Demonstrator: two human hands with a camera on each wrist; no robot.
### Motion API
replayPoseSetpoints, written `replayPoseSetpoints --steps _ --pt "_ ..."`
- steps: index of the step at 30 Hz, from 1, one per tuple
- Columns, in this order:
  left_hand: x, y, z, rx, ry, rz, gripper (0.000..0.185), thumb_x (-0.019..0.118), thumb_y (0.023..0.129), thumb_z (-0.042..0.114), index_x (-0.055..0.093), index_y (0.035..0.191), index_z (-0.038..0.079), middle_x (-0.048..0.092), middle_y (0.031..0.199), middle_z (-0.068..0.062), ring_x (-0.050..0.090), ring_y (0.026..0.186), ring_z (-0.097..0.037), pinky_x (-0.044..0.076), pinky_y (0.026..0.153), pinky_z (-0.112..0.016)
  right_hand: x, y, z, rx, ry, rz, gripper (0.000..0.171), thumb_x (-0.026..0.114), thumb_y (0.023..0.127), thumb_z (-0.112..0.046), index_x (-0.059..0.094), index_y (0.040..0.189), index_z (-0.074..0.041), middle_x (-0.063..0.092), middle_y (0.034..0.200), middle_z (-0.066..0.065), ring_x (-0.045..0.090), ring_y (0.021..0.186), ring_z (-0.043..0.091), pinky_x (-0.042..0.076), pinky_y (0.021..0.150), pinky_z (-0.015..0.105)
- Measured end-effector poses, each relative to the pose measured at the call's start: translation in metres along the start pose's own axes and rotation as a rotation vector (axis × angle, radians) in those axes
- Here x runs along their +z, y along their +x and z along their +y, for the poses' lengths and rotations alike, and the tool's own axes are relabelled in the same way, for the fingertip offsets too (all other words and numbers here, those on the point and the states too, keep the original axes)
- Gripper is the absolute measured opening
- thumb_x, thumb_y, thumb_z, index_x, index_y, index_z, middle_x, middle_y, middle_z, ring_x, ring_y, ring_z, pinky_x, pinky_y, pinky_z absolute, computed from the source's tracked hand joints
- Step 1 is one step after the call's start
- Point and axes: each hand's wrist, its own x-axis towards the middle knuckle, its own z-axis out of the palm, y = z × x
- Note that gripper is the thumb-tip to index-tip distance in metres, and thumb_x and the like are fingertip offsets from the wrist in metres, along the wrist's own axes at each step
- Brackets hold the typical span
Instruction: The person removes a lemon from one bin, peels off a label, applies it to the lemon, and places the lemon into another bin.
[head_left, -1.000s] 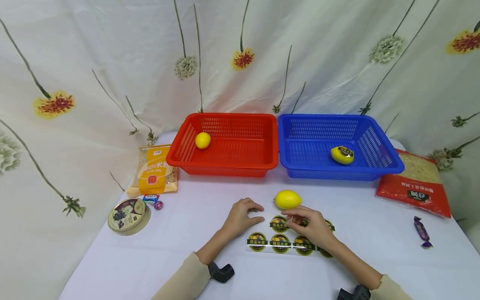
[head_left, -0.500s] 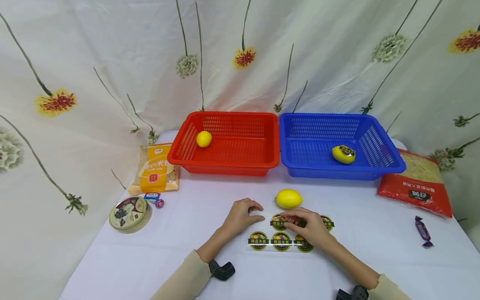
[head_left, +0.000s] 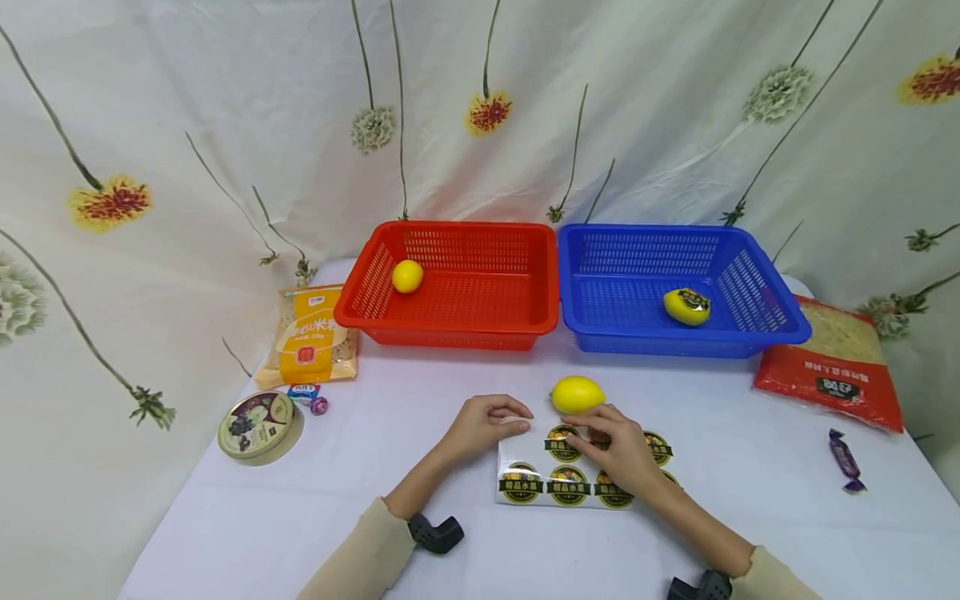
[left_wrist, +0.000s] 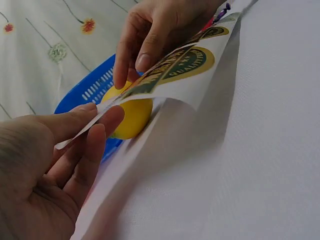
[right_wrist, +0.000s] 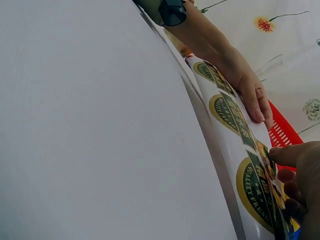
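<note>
My left hand pinches the far left corner of a white sheet of round fruit stickers between thumb and fingers. That side of the sheet is lifted and bends above the table in the left wrist view. Over its far row, my right hand has its thumb at a black and gold sticker, with curled fingers close to the sheet's far edge. I cannot tell whether it pinches the sticker. Just beyond the sheet lies a yellow lemon, near the right fingertips. The right hand covers part of the sheet.
Behind stand a red basket with a lemon and a blue basket with a stickered lemon. Left are an orange food bag, a round tin and small sweets; right, a red bag and a purple-wrapped candy.
My left hand has moved slightly right and taken hold of the sheet's corner. The sheet has shifted a little right and its left side has risen. The right hand has barely moved.
</note>
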Motion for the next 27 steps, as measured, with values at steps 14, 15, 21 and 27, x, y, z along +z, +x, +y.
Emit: replayPoseSetpoints --steps 14,15,21,27 --pt "-0.004 -0.012 0.043 -0.018 0.016 -0.024 0.013 0.069 0.083 0.008 0.069 0.094 0.003 0.068 0.093 -0.007 0.067 0.077 -0.014 0.052 0.066 -0.021 0.0 0.0 -0.003 -0.016 -0.029 0.013 0.021 0.078 0.074 -0.012 0.073 0.094 -0.013 0.06 0.087 -0.007 0.044 0.065 0.007 0.04 0.051 0.016" --pt "-0.004 -0.012 0.042 -0.02 0.016 -0.026 0.013 0.069 0.083 0.009 0.069 0.094 0.003 0.068 0.094 -0.007 0.067 0.077 -0.015 0.052 0.066 -0.021 0.0 0.0 -0.003 -0.018 -0.031 0.012 0.022 0.078 0.073 -0.012 0.073 0.094 -0.013 0.06 0.087 -0.007 0.044 0.066 0.007 0.04 0.052 0.016" --pt "-0.002 -0.006 0.023 -0.03 0.015 -0.012 0.014 0.069 0.083 0.011 0.07 0.095 0.006 0.067 0.096 -0.005 0.066 0.075 -0.016 0.052 0.064 -0.021 0.0 -0.002 -0.001 -0.054 -0.036 0.002 0.02 0.077 0.074 -0.011 0.073 0.094 -0.014 0.059 0.089 -0.007 0.046 0.073 0.01 0.041 0.054 0.017" --pt "-0.001 -0.001 0.002 -0.035 -0.009 -0.007 0.014 0.072 0.081 0.018 0.071 0.094 0.012 0.067 0.095 0.0 0.064 0.071 -0.011 0.05 0.061 -0.021 0.001 -0.002 0.0 -0.038 -0.026 -0.014 0.017 0.077 0.075 -0.012 0.073 0.091 -0.016 0.06 0.089 -0.008 0.046 0.073 0.01 0.042 0.054 0.017"
